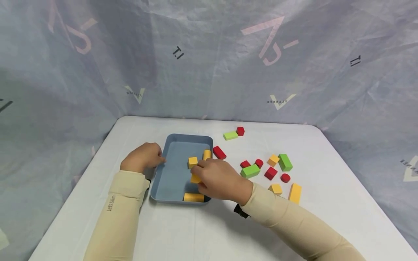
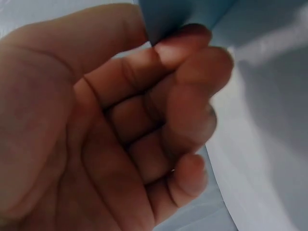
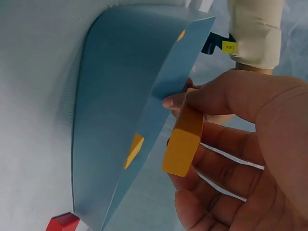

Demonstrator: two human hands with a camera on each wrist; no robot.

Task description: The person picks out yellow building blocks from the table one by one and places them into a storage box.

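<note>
Currently I'm pinching yellow block point(image 1: 196, 178) in right hand point(image 1: 222, 180), holding it over tray point(image 1: 173, 181), between cube point(image 1: 193, 162) and near cylinder point(image 1: 194, 197); block's long axis is crossing my fingers point(image 3: 231, 142). Left hand point(image 1: 143, 156), farther off, is gripping tray's left rim.

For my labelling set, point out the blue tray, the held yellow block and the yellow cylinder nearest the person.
Blue tray point(image 1: 174, 166): head view, bare floor.
Held yellow block point(image 3: 183, 143): right wrist view, side face.
Yellow cylinder point(image 1: 193, 197): head view, curved side.
</note>
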